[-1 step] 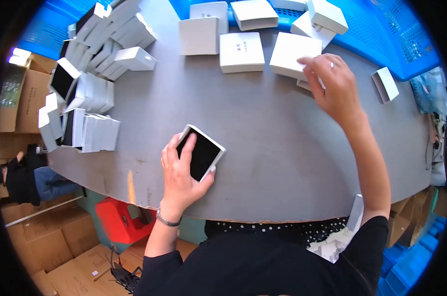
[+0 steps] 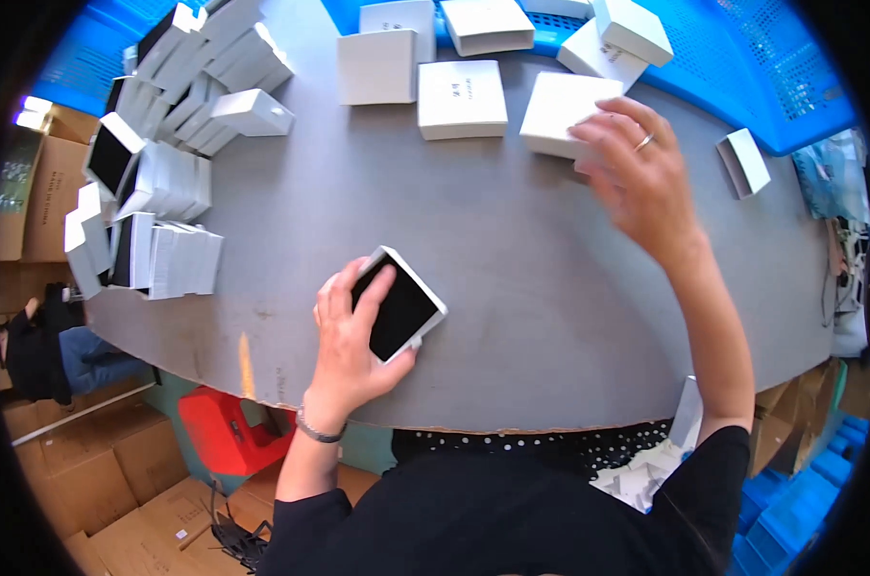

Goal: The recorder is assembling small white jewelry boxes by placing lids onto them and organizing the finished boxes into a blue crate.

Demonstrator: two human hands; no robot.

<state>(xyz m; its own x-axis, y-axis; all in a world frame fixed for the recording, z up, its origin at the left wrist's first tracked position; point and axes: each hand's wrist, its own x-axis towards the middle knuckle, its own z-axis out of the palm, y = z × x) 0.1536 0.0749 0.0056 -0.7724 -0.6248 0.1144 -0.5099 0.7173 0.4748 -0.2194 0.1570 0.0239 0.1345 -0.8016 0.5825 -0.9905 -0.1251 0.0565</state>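
Observation:
My left hand holds a shallow white box part with a black inside just above the table's near middle. Its fingers wrap the left edge and one finger reaches over the black face. At the far right, my right hand is closed at the near right corner of a white box; its fingers lie over the top and are slightly blurred. A pale edge shows under that corner, too hidden to name. Left of this box, another white box with small print lies on the table.
Stacked white box parts, some with black insides, fill the table's left side. Several white boxes lie at the back by a blue crate. An open white sleeve stands at right. A red stool and cartons are below left.
The white box at my right hand has shifted slightly toward me, and the right fingers have moved further over it. My left hand still holds the black-lined box part, moved slightly right.

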